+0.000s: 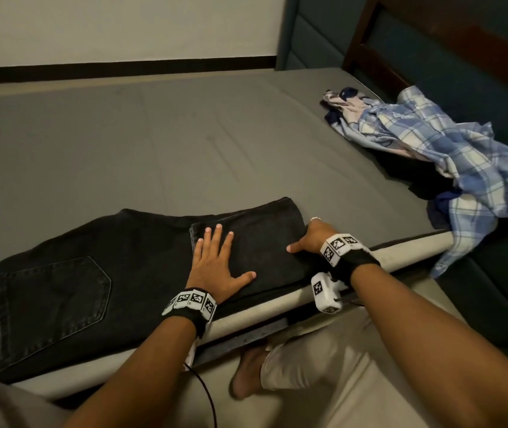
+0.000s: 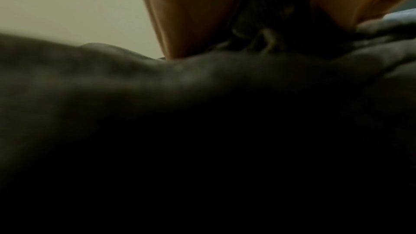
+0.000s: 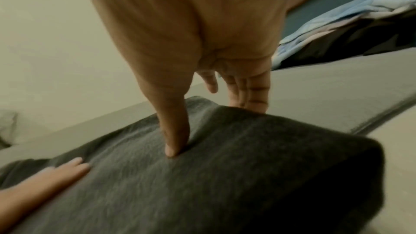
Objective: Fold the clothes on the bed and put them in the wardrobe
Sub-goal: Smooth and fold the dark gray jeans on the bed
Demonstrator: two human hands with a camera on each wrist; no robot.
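Note:
Black jeans [image 1: 61, 288] lie along the near edge of the bed [image 1: 154, 134], back pocket up, with the leg end folded back over itself on the right. My left hand [image 1: 215, 257] rests flat on that folded layer with fingers spread. My right hand [image 1: 308, 236] holds the fold's right edge. Its thumb [image 3: 175, 140] presses on top of the jeans [image 3: 225, 175], and its fingers [image 3: 247, 92] reach down past the edge, tips hidden. The left wrist view is mostly dark, with the left hand [image 2: 191, 15] against the denim [image 2: 112, 86].
A heap of clothes topped by a blue plaid shirt [image 1: 432, 143] sits at the bed's right side and hangs over the corner. A dark headboard [image 1: 432, 41] stands behind it. A pale wall [image 1: 123, 26] runs along the far side. My legs are against the bed frame [image 1: 262, 322].

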